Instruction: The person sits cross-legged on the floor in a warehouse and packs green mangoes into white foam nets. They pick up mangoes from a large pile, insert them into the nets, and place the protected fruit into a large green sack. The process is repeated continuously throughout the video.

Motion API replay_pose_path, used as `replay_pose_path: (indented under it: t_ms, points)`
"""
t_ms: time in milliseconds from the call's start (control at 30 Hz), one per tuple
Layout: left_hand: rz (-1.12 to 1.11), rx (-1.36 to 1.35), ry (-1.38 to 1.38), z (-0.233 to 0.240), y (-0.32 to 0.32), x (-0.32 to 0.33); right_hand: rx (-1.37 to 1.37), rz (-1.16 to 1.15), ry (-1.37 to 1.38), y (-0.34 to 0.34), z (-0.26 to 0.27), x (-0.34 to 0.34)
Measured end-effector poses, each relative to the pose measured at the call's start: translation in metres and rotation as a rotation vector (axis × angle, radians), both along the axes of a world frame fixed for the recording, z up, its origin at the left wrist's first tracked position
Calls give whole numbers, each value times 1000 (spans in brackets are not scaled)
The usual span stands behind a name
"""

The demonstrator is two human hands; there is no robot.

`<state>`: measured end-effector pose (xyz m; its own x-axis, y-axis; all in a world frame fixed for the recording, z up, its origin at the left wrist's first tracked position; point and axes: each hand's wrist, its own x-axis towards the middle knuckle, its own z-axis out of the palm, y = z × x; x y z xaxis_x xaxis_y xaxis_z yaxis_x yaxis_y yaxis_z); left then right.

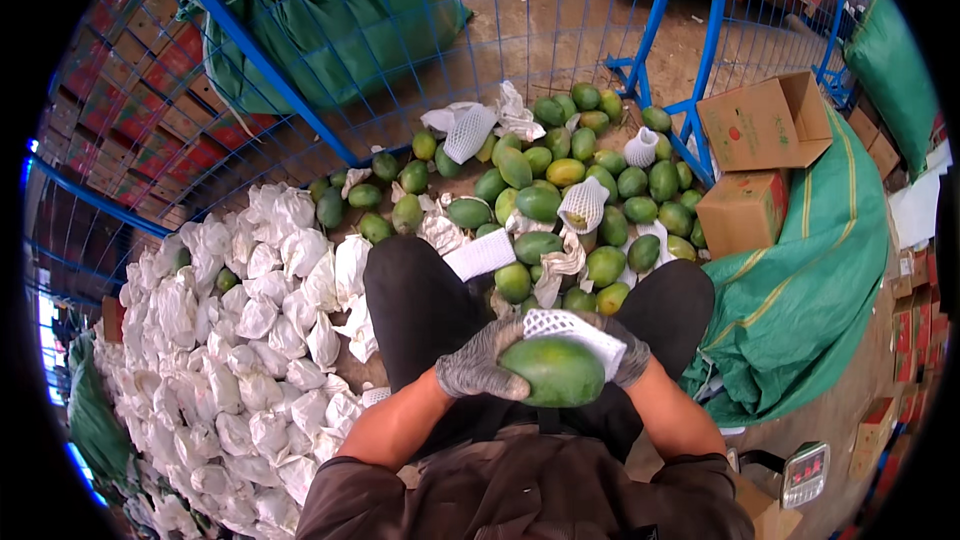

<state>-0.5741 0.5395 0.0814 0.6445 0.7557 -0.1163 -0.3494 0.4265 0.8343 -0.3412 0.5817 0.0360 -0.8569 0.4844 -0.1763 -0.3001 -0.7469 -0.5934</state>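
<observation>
A large green papaya (555, 373) lies across my lap, held by my left hand (480, 366), which wears a grey glove with the thumb over the fruit's near left side. My right hand (628, 349), gloved too, holds a white foam net sleeve (574, 331) against the papaya's far side; its fingers are partly hidden by the sleeve. Beyond my knees lies a heap of green and yellowing papayas (537, 204) with loose foam sleeves (480, 255) and crumpled paper among them.
Many fruits wrapped in white paper (255, 360) are piled at my left. A blue wire mesh fence (525, 15) stands ahead. Cardboard boxes (742, 214) rest on a green woven sack (810, 277) at right. A digital display (806, 474) stands at lower right.
</observation>
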Motion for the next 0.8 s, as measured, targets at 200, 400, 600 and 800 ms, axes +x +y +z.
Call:
replay_pose_path:
  t_ms: [200,400,600,800]
  points:
    - [219,-48,29,-12,4,-5,-95,-322,-23,4,-5,-12]
    - [452,-13,134,-17,12,8,420,-906,-380,9,-26,-26]
    - [706,328,521,-39,19,26,1392,-983,-650,-11,0,-32]
    - [834,434,562,-68,21,38,1545,-751,-733,-24,3,-37]
